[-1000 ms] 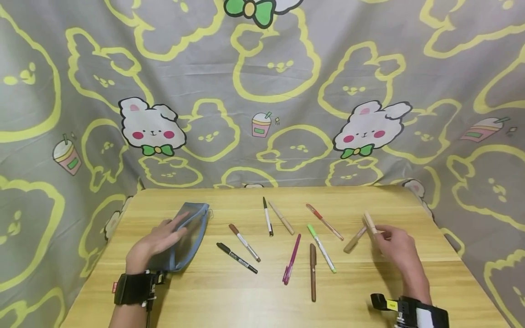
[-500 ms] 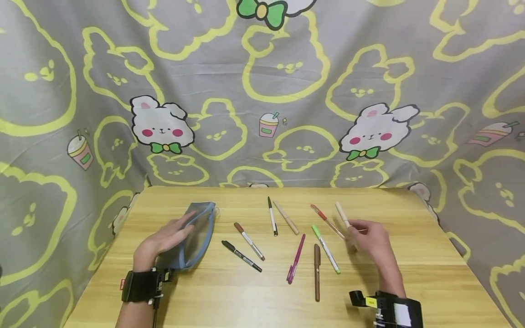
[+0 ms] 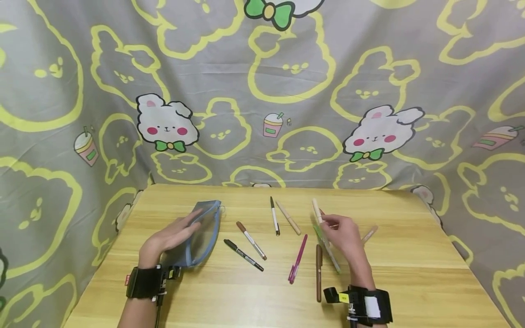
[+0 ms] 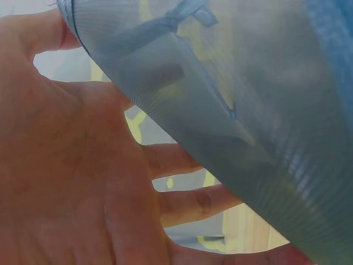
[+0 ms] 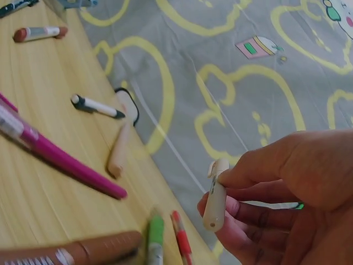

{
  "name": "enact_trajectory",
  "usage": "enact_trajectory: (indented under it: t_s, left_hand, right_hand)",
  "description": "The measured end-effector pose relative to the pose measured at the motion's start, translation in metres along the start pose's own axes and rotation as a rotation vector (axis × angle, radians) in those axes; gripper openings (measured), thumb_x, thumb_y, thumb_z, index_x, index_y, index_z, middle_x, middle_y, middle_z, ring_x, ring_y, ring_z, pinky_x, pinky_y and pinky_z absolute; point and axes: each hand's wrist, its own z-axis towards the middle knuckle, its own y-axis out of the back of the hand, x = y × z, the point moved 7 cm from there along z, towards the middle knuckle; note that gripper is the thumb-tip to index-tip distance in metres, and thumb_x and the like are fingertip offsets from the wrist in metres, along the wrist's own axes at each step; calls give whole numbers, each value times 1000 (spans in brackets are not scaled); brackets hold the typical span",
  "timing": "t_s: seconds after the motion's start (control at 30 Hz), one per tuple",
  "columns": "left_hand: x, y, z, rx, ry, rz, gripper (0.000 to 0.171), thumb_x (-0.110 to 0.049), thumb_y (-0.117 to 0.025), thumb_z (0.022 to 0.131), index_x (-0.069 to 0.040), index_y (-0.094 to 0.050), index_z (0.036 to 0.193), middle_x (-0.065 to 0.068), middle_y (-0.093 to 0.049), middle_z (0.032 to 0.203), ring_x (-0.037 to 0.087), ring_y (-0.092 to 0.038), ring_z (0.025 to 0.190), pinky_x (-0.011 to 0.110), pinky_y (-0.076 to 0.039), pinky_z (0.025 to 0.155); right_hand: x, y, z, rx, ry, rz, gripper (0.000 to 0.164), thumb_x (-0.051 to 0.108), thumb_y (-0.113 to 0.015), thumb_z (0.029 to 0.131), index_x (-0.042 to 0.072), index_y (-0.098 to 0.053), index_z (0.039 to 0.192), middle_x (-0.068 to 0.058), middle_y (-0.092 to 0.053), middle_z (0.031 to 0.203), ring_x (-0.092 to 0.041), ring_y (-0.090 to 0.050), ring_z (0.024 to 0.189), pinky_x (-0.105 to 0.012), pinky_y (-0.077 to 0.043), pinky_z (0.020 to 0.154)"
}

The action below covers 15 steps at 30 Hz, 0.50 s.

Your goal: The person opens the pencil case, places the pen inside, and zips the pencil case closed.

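My right hand [image 3: 342, 232] pinches a cream capped pen [image 3: 316, 209] between thumb and fingers, above the table's right half. In the right wrist view the cream pen [image 5: 217, 201] points its blunt end toward the camera. Under this hand lie a green-capped pen [image 3: 334, 259] and a red pen [image 5: 181, 237], mostly hidden in the head view. My left hand [image 3: 174, 234] lies with straight fingers against a blue-edged, see-through mesh pencil case [image 3: 207, 239]. The left wrist view shows its fingers reaching behind the mesh [image 4: 220, 138].
Loose on the wooden table [image 3: 229, 300] are a black marker [image 3: 244, 255], a brown-capped pen [image 3: 251, 240], a black-and-white pen [image 3: 274, 216], a beige pen [image 3: 288, 217], a purple pen [image 3: 298, 258], a brown pen [image 3: 318, 273] and a tan pen [image 3: 369, 234]. A patterned curtain [image 3: 229, 68] surrounds the table.
Carrying the cream pen, my right hand has moved left across the table, from beside the tan pen to over the green-capped one. My left hand stays at the pencil case.
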Motion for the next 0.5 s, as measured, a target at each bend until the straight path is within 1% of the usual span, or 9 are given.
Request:
enact_trajectory:
  t_s: [0.1, 0.23, 0.33, 0.5]
  left_hand:
    - [-1, 0, 1, -7, -17, 0, 70, -54, -30, 110, -16, -17, 166, 30, -15, 166, 57, -11, 149, 82, -16, 108]
    - [-3, 1, 4, -19, -50, 2, 64, -46, -29, 112, -15, -19, 166, 30, -19, 165, 56, -15, 149, 80, -16, 111]
    - [-4, 0, 5, -21, -51, 4, 61, -42, -28, 112, -15, -19, 166, 31, -19, 165, 56, -15, 149, 79, -16, 112]
    - [-5, 0, 6, -25, -57, 14, 60, -39, -28, 113, -14, -17, 166, 32, -19, 164, 56, -16, 149, 78, -15, 113]
  right_hand:
    - [6, -8, 1, 5, 4, 11, 31, 10, -66, 96, -4, -72, 123, -18, -71, 103, -37, -69, 96, -29, -54, 64]
    - [13, -15, 1, 17, 6, 15, 31, 10, -66, 96, -4, -72, 123, -18, -71, 104, -36, -69, 96, -30, -55, 63]
    - [18, -20, 1, 22, 8, 23, 30, 10, -66, 96, -3, -72, 122, -18, -71, 104, -35, -69, 95, -30, -55, 62]
    - [24, -29, 3, 30, 23, 25, 30, 10, -67, 96, -2, -73, 123, -16, -71, 102, -35, -70, 95, -30, -55, 60]
